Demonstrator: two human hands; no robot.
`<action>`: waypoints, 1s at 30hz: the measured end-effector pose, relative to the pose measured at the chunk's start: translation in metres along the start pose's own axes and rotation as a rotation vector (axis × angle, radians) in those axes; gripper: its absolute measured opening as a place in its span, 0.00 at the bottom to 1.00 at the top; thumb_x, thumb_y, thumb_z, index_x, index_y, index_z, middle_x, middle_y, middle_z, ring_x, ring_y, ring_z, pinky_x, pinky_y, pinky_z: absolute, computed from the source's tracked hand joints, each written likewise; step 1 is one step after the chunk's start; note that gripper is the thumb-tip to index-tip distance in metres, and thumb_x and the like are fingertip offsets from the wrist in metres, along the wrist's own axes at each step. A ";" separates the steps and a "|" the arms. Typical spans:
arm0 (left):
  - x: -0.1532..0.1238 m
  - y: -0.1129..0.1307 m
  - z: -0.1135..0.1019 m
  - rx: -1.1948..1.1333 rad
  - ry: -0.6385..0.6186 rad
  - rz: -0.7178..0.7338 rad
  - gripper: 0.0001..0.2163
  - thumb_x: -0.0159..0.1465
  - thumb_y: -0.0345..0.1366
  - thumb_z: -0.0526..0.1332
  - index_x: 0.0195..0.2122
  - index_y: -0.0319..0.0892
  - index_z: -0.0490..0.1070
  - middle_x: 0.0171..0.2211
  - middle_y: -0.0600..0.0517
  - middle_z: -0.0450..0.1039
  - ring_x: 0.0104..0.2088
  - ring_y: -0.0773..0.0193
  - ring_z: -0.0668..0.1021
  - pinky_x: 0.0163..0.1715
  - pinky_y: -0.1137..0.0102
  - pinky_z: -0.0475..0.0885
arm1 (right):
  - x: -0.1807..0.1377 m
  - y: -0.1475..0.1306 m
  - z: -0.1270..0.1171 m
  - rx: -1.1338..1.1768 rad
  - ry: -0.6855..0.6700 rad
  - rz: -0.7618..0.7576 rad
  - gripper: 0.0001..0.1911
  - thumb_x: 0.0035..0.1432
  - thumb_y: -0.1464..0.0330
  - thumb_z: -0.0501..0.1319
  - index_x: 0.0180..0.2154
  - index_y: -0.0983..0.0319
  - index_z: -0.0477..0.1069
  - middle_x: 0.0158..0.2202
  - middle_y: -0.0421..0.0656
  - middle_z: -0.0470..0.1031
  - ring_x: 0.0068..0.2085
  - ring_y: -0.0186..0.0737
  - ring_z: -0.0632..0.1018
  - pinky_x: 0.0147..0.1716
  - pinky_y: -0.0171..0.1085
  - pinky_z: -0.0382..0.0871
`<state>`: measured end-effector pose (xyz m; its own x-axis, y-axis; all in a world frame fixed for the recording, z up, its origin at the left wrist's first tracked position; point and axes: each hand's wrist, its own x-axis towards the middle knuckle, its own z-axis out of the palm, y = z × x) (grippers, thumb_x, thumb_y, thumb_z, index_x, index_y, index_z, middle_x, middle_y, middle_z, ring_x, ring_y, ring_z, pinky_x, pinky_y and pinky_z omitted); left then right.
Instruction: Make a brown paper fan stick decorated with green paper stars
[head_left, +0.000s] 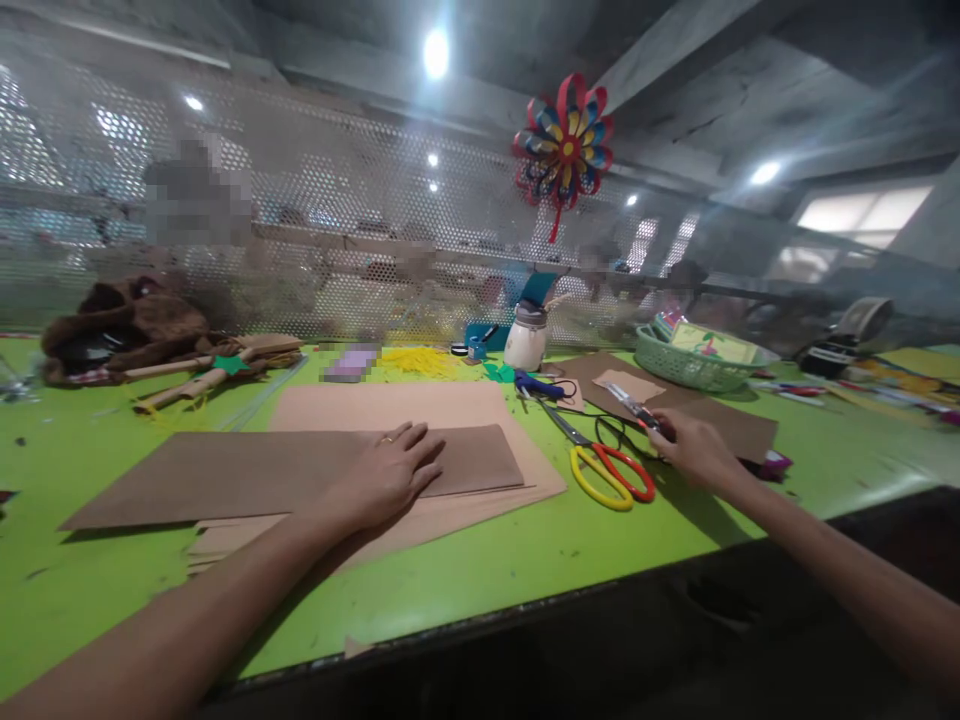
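Observation:
My left hand [390,472] lies flat with fingers spread on a folded strip of dark brown paper [247,465]. Under that strip are larger sheets of lighter tan paper [375,405]. My right hand [690,445] is closed around a utility knife [634,407], whose tip points away to the upper left. The knife is above a brown sheet [727,420] with a small tan scrap [628,384] on it. Scissors [611,478] with yellow and red handles rest between my hands. Behind them is a blue glue gun [544,387] with a black cord.
A white jar [525,342] and a green basket [694,368] stand at the back. Rolled paper sticks with a green star [231,364] and a brown furry item [131,325] lie left. A paper flower [568,148] hangs at the mesh. The table's front edge [480,610] runs below.

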<state>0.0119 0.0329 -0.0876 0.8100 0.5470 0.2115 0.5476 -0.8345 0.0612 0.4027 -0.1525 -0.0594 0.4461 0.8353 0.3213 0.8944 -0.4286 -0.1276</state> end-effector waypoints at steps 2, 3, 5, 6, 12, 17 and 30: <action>-0.001 0.001 -0.001 -0.012 0.005 0.015 0.24 0.67 0.49 0.41 0.61 0.47 0.59 0.63 0.44 0.56 0.62 0.48 0.59 0.57 0.54 0.56 | -0.011 -0.019 -0.006 0.050 -0.025 -0.054 0.22 0.57 0.64 0.53 0.52 0.64 0.69 0.37 0.48 0.79 0.34 0.45 0.77 0.29 0.35 0.64; -0.001 0.002 -0.001 -0.017 0.005 0.015 0.25 0.67 0.49 0.41 0.61 0.47 0.59 0.63 0.44 0.56 0.62 0.48 0.59 0.57 0.54 0.56 | -0.016 -0.031 -0.007 0.084 -0.070 -0.112 0.22 0.58 0.61 0.53 0.51 0.61 0.70 0.33 0.44 0.79 0.29 0.42 0.76 0.27 0.34 0.63; 0.000 0.002 -0.001 -0.026 0.001 0.005 0.25 0.67 0.50 0.41 0.61 0.47 0.58 0.63 0.44 0.55 0.62 0.48 0.58 0.57 0.53 0.56 | -0.024 -0.055 -0.007 0.210 -0.247 -0.332 0.20 0.58 0.61 0.54 0.48 0.60 0.73 0.30 0.42 0.78 0.27 0.40 0.74 0.25 0.33 0.61; 0.000 0.002 -0.002 -0.030 -0.005 -0.003 0.26 0.67 0.50 0.40 0.61 0.47 0.58 0.63 0.44 0.55 0.62 0.48 0.58 0.57 0.53 0.56 | -0.026 -0.065 -0.005 0.224 -0.274 -0.390 0.18 0.57 0.62 0.54 0.45 0.61 0.75 0.29 0.42 0.78 0.26 0.39 0.73 0.24 0.33 0.60; 0.000 0.004 -0.004 -0.060 -0.032 -0.016 0.26 0.67 0.51 0.40 0.62 0.46 0.58 0.63 0.45 0.55 0.62 0.48 0.57 0.58 0.53 0.55 | -0.025 -0.083 0.002 0.277 -0.291 -0.462 0.15 0.57 0.66 0.54 0.41 0.61 0.77 0.27 0.41 0.77 0.25 0.36 0.72 0.24 0.32 0.58; -0.001 0.004 -0.005 -0.049 -0.019 0.002 0.26 0.67 0.51 0.41 0.62 0.48 0.57 0.63 0.45 0.56 0.62 0.46 0.58 0.58 0.53 0.55 | -0.029 -0.079 -0.003 0.321 -0.256 -0.465 0.16 0.58 0.65 0.55 0.44 0.62 0.76 0.29 0.43 0.78 0.26 0.37 0.72 0.24 0.32 0.60; 0.001 0.001 0.001 -0.029 -0.016 0.005 0.26 0.66 0.52 0.41 0.62 0.50 0.57 0.63 0.47 0.55 0.62 0.46 0.57 0.57 0.51 0.55 | -0.033 -0.095 -0.011 0.319 -0.297 -0.688 0.15 0.58 0.64 0.58 0.46 0.60 0.73 0.39 0.44 0.78 0.37 0.42 0.76 0.37 0.36 0.65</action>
<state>0.0130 0.0328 -0.0883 0.8159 0.5438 0.1963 0.5376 -0.8385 0.0886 0.3026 -0.1432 -0.0472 -0.2569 0.9516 0.1689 0.9173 0.2951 -0.2675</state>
